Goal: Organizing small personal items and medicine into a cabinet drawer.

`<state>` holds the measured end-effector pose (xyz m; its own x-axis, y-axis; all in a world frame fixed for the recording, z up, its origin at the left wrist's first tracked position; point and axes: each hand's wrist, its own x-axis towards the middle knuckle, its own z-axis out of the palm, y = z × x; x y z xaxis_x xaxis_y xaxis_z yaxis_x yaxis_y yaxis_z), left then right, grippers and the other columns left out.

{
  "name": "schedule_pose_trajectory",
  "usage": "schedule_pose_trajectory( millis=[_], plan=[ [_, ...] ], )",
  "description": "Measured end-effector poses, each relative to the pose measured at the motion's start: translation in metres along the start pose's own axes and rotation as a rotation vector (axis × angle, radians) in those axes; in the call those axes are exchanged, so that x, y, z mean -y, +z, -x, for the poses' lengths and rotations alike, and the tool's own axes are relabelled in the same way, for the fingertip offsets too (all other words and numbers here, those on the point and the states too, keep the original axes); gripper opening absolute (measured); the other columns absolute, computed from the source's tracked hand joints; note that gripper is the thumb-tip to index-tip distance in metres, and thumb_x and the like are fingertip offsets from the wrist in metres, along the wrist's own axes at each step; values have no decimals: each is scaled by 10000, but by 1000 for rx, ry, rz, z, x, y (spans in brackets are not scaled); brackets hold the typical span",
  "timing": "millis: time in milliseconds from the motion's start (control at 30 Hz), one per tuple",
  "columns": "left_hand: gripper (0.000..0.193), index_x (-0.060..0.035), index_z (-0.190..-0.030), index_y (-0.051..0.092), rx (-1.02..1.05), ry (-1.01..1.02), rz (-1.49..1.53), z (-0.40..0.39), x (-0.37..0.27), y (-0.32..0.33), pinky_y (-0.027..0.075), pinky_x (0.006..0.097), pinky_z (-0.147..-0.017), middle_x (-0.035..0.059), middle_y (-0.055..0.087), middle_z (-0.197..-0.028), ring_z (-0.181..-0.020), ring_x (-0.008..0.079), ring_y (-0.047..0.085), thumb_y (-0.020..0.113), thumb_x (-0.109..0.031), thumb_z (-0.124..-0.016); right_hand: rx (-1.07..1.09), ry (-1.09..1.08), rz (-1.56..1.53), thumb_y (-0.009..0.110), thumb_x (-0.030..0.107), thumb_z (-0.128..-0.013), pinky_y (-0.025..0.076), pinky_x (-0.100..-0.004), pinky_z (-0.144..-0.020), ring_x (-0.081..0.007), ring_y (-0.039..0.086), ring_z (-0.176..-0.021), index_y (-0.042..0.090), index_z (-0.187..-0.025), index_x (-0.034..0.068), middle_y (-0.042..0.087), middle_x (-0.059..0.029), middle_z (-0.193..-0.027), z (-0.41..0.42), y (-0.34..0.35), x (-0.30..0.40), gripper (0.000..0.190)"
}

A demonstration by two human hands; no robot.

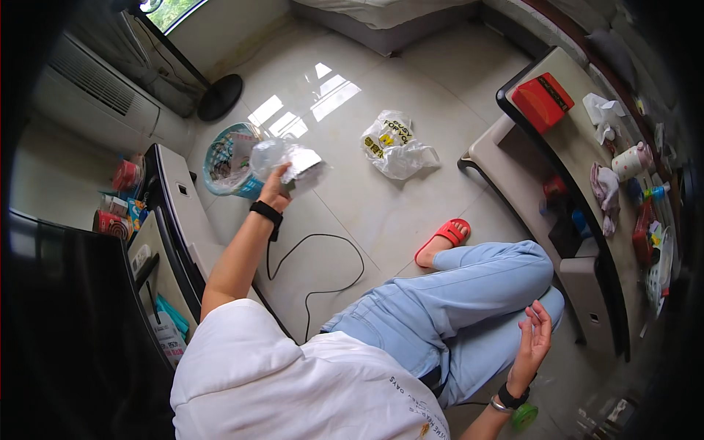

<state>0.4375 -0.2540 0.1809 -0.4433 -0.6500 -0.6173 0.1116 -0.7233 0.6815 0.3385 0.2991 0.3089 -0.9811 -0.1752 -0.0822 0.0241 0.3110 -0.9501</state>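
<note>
My left hand is stretched out on the left, gripping crumpled clear and silvery plastic packaging. The packaging overlaps the right rim of a blue plastic basket in this view; whether they touch I cannot tell. Inside the basket are loose plastic wrappers and other litter. On the tiled floor to the right lies a crumpled white plastic bag with printed writing. My right hand is beside my bent knee, palm partly turned up, holding nothing.
A black cable loops over the floor from my left wrist's direction. To the right stands a low table bearing a red box, tissues and a dotted bottle. A cabinet stands left, beyond it a round black stand base.
</note>
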Motion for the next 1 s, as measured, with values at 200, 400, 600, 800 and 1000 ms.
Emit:
schedule_pose_trajectory(
  millis=[200,400,600,800,1000],
  plan=[
    [629,-102,-1260,401,-153,195,20,-74,-84,-70,320,477,-994,118,390,-1313,-1202,302,405,709,-301,-749,-189,93,45,491,113,-913,413,-264,-830,-143,523,-1051,511,-1173,32,530,-54,-1191,23,-30,-2,273],
    [652,-85,-1286,347,-82,-65,-331,-102,-15,-30,420,385,-902,135,405,-1267,-1111,279,477,683,-291,-767,-292,54,-21,527,35,-873,428,-281,-866,-156,507,-1041,523,-1099,-4,504,-79,-1199,28,-38,8,230],
    [405,-69,-1165,501,545,-141,-899,-47,118,156,445,312,-826,70,586,-1072,-981,186,571,622,-275,-837,-619,111,-42,541,88,-886,429,-281,-852,-144,515,-1046,533,-1105,17,510,-75,-1210,81,-93,-7,230],
    [505,-58,-1210,474,1017,304,-1255,43,214,297,403,352,-903,112,557,-1155,-1073,228,526,671,-278,-801,-934,267,-169,548,179,-898,419,-265,-804,-111,517,-1021,557,-1102,63,542,-39,-1176,133,-129,-51,235],
    [668,-127,-1320,374,1453,1202,-1068,166,292,460,336,418,-995,227,398,-1293,-1245,391,332,698,-271,-754,-961,361,-242,559,165,-892,422,-268,-776,-90,516,-955,554,-1094,56,565,-34,-1103,128,-134,-81,230]
  ],
)
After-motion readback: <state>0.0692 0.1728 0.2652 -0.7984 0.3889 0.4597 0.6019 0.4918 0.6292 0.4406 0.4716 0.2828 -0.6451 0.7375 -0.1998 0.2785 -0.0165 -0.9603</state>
